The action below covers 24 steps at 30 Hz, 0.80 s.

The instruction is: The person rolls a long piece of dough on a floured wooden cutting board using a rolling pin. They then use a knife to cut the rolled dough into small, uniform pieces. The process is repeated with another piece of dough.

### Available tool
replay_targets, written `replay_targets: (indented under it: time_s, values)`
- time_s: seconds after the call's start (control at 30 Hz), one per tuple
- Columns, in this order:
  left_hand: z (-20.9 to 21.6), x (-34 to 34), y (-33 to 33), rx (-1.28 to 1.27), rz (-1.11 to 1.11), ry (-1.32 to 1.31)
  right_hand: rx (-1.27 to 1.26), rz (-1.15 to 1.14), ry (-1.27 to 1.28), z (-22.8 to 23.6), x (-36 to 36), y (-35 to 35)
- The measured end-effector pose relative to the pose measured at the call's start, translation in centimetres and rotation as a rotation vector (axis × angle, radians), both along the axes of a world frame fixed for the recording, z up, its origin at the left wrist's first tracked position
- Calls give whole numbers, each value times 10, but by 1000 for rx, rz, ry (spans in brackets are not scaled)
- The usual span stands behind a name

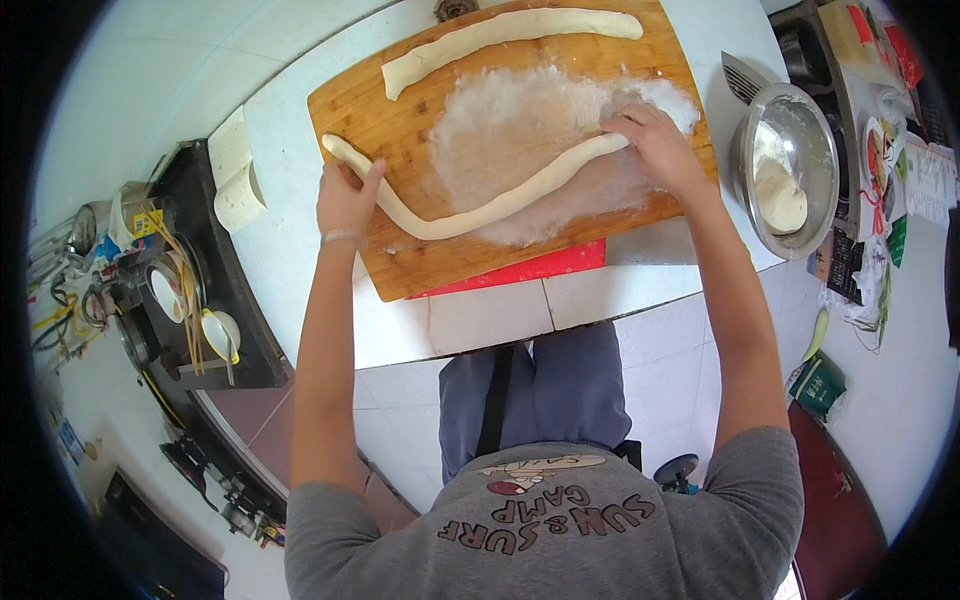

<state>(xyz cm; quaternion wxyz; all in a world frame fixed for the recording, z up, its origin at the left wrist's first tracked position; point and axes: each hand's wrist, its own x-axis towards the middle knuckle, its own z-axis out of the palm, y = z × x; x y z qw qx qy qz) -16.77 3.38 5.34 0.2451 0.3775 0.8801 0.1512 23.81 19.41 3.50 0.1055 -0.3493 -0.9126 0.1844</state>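
Observation:
A long rope of pale dough (510, 203) sags in a curve across a wooden board (400, 270). My left hand (348, 200) is closed around it near its left end, with thumb and fingers on either side and the tip sticking out beyond. At the other end, my right hand (655, 145) has its fingers curled over the dough; the end itself is partly hidden under them. White flour (545, 105) is spread over the middle and right of the board. A second, thicker strip of dough (510, 33) lies along the board's far edge.
Right of the board stands a metal bowl (745, 165) with a lump of dough (782, 200) and flour inside. A slotted metal utensil (742, 78) lies beside it. Something red (520, 272) shows under the board's near edge. Bowls and chopsticks (185, 300) sit on a dark surface at left.

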Motion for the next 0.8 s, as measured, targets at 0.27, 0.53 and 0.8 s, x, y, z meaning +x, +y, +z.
replay_targets:
  time_s: [0.27,0.53,0.8]
  values:
    - [-33,19,-8,344,-547,152,15,-39,14,-5,15,1]
    - [4,47,60,368,-739,262,-38,-4,31,1,9,7]
    - [-29,16,-9,255,-1155,249,-32,69,-20,11,8,15]
